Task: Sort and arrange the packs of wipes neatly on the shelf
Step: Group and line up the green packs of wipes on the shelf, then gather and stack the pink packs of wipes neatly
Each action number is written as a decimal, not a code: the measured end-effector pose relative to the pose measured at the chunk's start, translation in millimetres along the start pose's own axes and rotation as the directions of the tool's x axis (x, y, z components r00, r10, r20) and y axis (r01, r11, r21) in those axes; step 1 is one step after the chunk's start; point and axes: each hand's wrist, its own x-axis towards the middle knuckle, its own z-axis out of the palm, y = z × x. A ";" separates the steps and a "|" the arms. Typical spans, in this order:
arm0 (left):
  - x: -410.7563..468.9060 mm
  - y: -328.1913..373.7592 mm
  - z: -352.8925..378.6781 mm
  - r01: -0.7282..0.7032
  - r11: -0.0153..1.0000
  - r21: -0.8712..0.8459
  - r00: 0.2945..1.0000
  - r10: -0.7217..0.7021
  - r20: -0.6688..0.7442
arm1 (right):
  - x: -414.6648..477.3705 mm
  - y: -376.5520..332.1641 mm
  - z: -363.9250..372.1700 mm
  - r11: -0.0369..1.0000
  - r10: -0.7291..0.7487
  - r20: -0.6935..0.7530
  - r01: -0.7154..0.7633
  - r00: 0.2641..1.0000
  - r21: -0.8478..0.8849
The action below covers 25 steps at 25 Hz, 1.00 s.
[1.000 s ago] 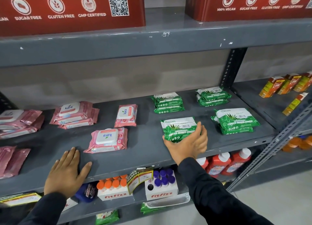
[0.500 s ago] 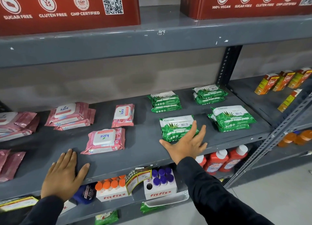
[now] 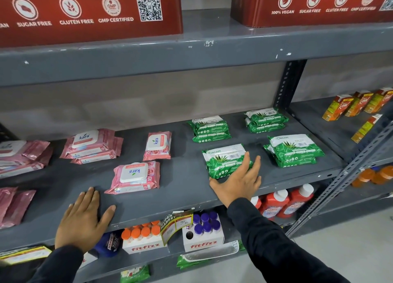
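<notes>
Green Origami wipe packs lie on the right half of the grey shelf (image 3: 182, 189): a front-left pack (image 3: 223, 158), a front-right stack (image 3: 294, 150), and two back stacks (image 3: 210, 129) (image 3: 265, 119). Pink Kara packs lie on the left half: a front pack (image 3: 135, 176), a small upright-turned pack (image 3: 157, 145), a stack (image 3: 91, 144) and more at the far left (image 3: 19, 155). My right hand (image 3: 238, 183) rests open, fingers spread, against the near edge of the front-left green pack. My left hand (image 3: 85, 217) lies flat and open on the shelf's front edge, holding nothing.
Red cartons (image 3: 89, 10) stand on the shelf above. Below are fitfizz boxes (image 3: 204, 234), red bottles (image 3: 282, 202) and a hanging price tag (image 3: 176, 221). Orange-green juice boxes (image 3: 348, 106) fill the neighbouring shelf to the right, past a perforated upright (image 3: 285, 85).
My right hand went from gripping the front-left green pack to an open, spread hand resting at its near edge. The pack stays on the shelf. My left hand has not moved.
</notes>
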 end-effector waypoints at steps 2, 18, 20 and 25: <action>-0.2 0.2 -0.6 -0.001 1.000 -0.001 1.000 0.001 -0.001 | -1.2 1.1 -0.2 1.000 -0.003 0.008 0.003 1.000 -0.005; -9.4 -2.2 -7.9 0.017 0.997 -0.081 1.000 -0.017 0.005 | -33.2 -73.4 13.8 0.677 -0.735 0.143 0.713 0.662 0.180; -21.3 -4.3 -9.2 0.019 0.998 -0.064 1.000 -0.021 -0.017 | -24.7 -99.8 18.6 0.587 -0.806 0.258 0.777 0.533 0.227; -55.5 5.3 -6.4 0.058 0.995 -0.078 0.997 -0.062 -0.051 | -10.3 -159.0 43.5 0.566 -0.688 0.652 0.797 0.318 0.208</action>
